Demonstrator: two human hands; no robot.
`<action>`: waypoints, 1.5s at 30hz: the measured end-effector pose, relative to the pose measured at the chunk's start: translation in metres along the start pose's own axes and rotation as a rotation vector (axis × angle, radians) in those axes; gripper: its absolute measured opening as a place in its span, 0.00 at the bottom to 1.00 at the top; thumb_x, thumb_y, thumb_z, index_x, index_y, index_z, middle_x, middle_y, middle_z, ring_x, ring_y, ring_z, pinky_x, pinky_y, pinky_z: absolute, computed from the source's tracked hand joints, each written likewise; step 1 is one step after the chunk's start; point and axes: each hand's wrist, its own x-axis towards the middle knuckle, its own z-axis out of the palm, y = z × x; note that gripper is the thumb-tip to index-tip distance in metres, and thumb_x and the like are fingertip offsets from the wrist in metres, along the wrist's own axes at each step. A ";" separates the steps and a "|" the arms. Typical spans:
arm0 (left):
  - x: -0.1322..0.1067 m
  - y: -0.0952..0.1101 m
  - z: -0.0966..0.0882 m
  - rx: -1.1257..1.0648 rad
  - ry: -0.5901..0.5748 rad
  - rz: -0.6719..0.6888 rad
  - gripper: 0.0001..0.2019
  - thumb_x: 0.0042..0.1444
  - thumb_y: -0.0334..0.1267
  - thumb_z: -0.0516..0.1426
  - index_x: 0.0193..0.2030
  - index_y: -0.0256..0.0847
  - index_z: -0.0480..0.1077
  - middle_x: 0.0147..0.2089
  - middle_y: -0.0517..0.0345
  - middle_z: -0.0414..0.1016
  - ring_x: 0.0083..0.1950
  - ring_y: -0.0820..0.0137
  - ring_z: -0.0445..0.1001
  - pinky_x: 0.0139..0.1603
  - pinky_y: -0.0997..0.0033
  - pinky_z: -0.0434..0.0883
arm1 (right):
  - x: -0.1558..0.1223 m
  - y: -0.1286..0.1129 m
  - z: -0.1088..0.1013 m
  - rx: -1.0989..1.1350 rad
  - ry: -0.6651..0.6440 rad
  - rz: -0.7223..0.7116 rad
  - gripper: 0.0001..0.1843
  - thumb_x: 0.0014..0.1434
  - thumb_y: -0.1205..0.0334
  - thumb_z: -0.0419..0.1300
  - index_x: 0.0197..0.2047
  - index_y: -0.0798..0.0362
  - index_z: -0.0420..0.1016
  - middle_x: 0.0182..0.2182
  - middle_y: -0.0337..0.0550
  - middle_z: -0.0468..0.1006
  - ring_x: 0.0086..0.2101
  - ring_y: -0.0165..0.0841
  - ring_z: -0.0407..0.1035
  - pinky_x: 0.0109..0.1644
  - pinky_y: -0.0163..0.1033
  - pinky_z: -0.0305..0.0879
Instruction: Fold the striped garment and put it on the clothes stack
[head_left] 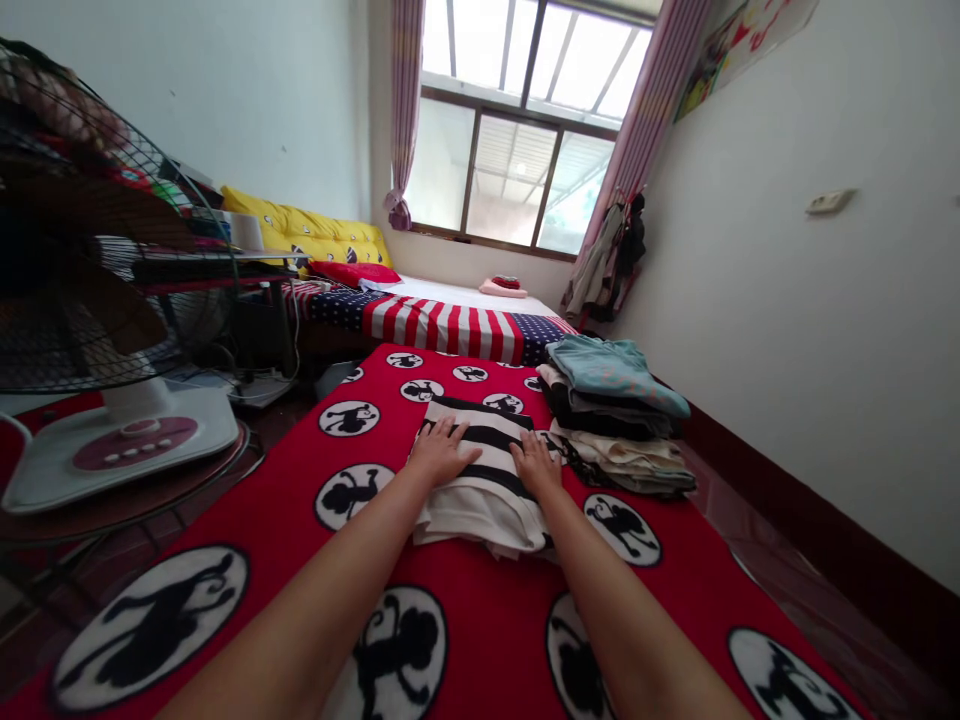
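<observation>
A folded black-and-white striped garment (491,455) lies on a red blanket (277,520) printed with dark figures in white circles. My left hand (442,452) rests flat on the garment's left side, fingers spread. On its right side lies my right hand (538,465), also flat with fingers apart. White cloth shows at the garment's near edge; whether it is the same piece I cannot tell. Just right of my right hand stands a stack of folded clothes (619,415), with a light blue piece (619,372) on top.
At the left a fan (124,420) stands on a round stool (202,490). Beyond the blanket is a bed with a striped, starred cover (450,328) and a yellow cushion (322,235). Clothes (607,260) hang beside the window (517,150). A white wall (810,330) bounds the right.
</observation>
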 end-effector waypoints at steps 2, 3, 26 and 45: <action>-0.009 0.001 0.000 0.013 0.011 -0.015 0.39 0.58 0.64 0.43 0.71 0.41 0.50 0.73 0.44 0.46 0.73 0.57 0.45 0.69 0.51 0.45 | -0.009 0.001 0.000 -0.017 0.022 -0.009 0.31 0.69 0.48 0.34 0.70 0.51 0.48 0.69 0.46 0.47 0.67 0.41 0.40 0.66 0.60 0.38; -0.013 0.002 0.000 0.020 0.019 -0.022 0.40 0.58 0.64 0.43 0.71 0.40 0.50 0.73 0.43 0.46 0.73 0.56 0.45 0.69 0.51 0.44 | -0.014 0.001 -0.001 -0.025 0.031 -0.013 0.31 0.69 0.49 0.35 0.70 0.51 0.48 0.69 0.46 0.47 0.67 0.41 0.41 0.66 0.60 0.38; -0.071 -0.003 0.011 0.000 0.247 0.012 0.34 0.61 0.57 0.47 0.67 0.35 0.59 0.70 0.44 0.54 0.72 0.56 0.49 0.70 0.57 0.48 | -0.067 0.007 -0.005 -0.125 0.104 -0.109 0.29 0.69 0.54 0.37 0.70 0.52 0.50 0.68 0.49 0.51 0.67 0.41 0.45 0.66 0.60 0.42; -0.153 -0.006 -0.007 0.037 0.140 0.032 0.29 0.59 0.46 0.51 0.66 0.36 0.60 0.70 0.44 0.56 0.69 0.55 0.56 0.68 0.51 0.54 | -0.143 0.007 -0.024 -0.132 0.046 -0.233 0.26 0.67 0.57 0.43 0.65 0.50 0.62 0.66 0.45 0.58 0.65 0.40 0.50 0.67 0.58 0.37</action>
